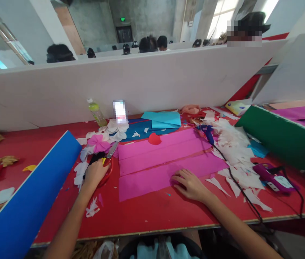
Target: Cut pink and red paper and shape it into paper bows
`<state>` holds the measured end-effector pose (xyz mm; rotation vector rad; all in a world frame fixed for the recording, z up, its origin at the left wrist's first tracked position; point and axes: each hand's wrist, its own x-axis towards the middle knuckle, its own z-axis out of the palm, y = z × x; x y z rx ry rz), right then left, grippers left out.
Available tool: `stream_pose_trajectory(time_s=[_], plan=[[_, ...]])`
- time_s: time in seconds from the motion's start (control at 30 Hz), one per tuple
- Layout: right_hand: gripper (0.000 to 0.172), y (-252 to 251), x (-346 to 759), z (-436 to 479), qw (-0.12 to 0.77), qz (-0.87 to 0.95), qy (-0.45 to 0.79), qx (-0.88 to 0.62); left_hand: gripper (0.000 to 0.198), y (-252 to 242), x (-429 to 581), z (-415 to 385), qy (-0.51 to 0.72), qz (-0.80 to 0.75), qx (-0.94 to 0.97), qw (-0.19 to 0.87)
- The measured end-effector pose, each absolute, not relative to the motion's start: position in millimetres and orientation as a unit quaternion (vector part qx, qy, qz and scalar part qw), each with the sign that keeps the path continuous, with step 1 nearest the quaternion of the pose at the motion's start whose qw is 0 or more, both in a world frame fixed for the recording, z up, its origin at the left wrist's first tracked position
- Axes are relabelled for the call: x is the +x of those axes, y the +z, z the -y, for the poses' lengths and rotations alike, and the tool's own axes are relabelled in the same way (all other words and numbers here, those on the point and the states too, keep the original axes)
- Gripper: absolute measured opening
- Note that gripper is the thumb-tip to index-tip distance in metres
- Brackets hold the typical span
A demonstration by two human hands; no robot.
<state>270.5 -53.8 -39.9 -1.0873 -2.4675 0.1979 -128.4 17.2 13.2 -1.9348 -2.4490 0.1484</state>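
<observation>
My left hand [96, 172] is closed around the red and yellow handles of a pair of scissors [111, 150], whose blades point away and to the right. Just right of them, magenta paper strips [144, 183] lie flat, one above another. My right hand [190, 184] rests on the lower right edge of the nearest strip, fingers loosely bent and apart, holding nothing. A red paper disc [154, 139] lies at the strips' far edge. Pink and white paper petals [98, 143] are heaped beyond my left hand.
A blue glue gun [207, 133] lies at the strips' far right, its cord trailing forward. White scraps [238, 154] and a purple device [273, 178] are on the right. Blue [39, 187] and green [281, 140] dividers flank me. A bottle [96, 111] and phone [120, 111] stand behind.
</observation>
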Motion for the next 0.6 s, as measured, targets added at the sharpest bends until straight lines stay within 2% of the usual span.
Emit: stream_pose_trajectory(time_s=[0.3,0.6], plan=[[0.021,-43.3,271.0,54.5,0.218,0.89,0.07,-0.394,0.058,9.6,-120.5,-2.1,0.095,0.802,-0.589,-0.011],[0.018,-44.3,272.0,55.7,0.221,0.888,0.06,-0.4,0.047,8.8,-110.9,3.7,0.12,0.769,-0.628,-0.005]])
